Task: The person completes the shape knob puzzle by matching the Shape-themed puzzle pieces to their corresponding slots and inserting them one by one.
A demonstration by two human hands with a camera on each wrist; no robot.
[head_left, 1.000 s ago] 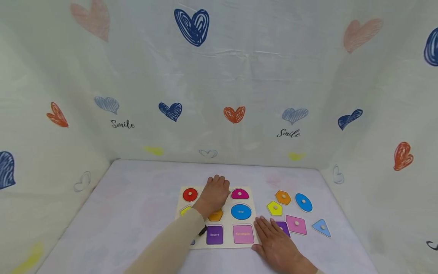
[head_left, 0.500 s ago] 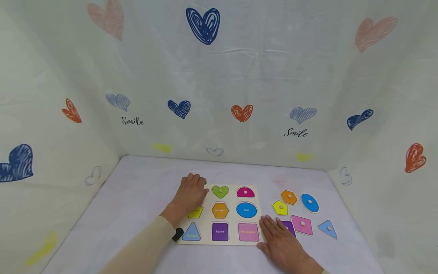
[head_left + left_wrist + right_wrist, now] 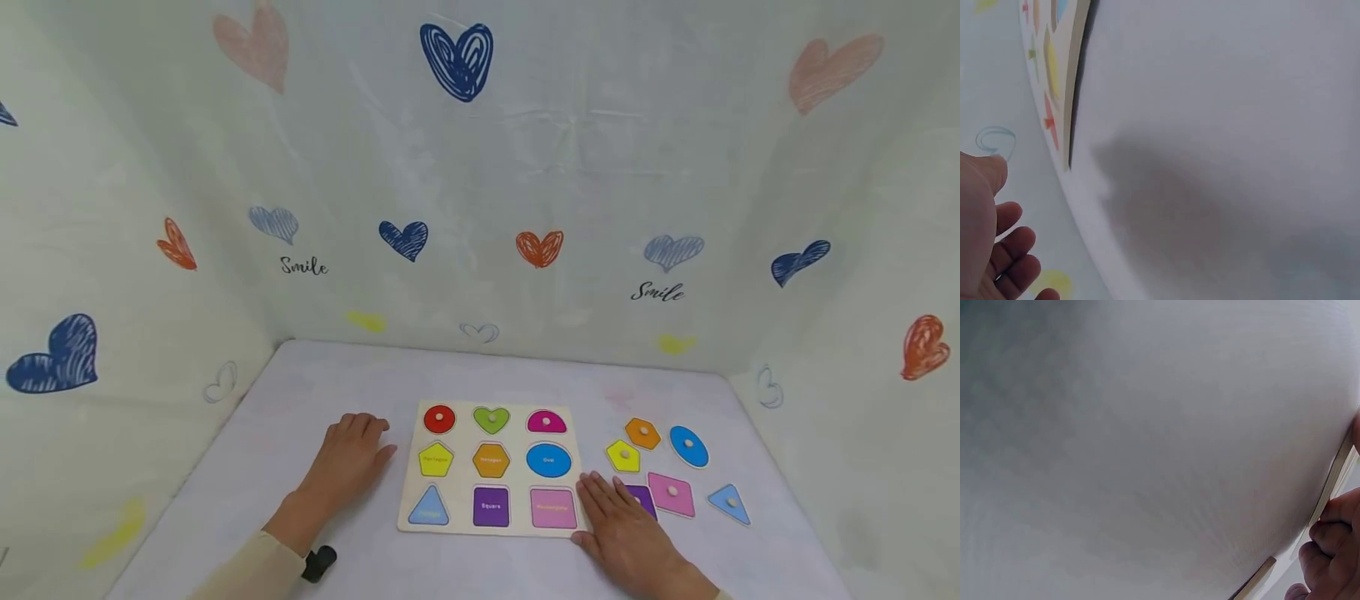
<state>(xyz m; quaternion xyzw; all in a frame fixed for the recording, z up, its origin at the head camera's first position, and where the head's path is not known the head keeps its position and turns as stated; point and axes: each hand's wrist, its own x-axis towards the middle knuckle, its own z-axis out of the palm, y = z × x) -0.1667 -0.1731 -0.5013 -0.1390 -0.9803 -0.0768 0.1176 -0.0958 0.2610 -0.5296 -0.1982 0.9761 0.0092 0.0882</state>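
A wooden shape puzzle board (image 3: pixel 461 479) lies on the table; its edge shows in the left wrist view (image 3: pixel 1072 81). Its top row holds a red circle (image 3: pixel 439 418), a green heart (image 3: pixel 491 419) and a magenta semicircle (image 3: pixel 546 422). The lower slots have no knobbed pieces in them. My left hand (image 3: pixel 347 456) rests flat on the table just left of the board, fingers relaxed. My right hand (image 3: pixel 619 525) lies flat against the board's right edge, covering part of a purple piece (image 3: pixel 643 498).
Loose knobbed pieces lie right of the board: an orange hexagon (image 3: pixel 642 433), a yellow pentagon (image 3: pixel 623 456), a blue oval (image 3: pixel 688 446), a pink piece (image 3: pixel 672 493) and a blue triangle (image 3: pixel 730 503). Cloth walls with heart prints enclose the table.
My left hand has drawn back from the board's top row to the table on its left, uncovering the red circle and green heart. My right hand has stayed where it was.
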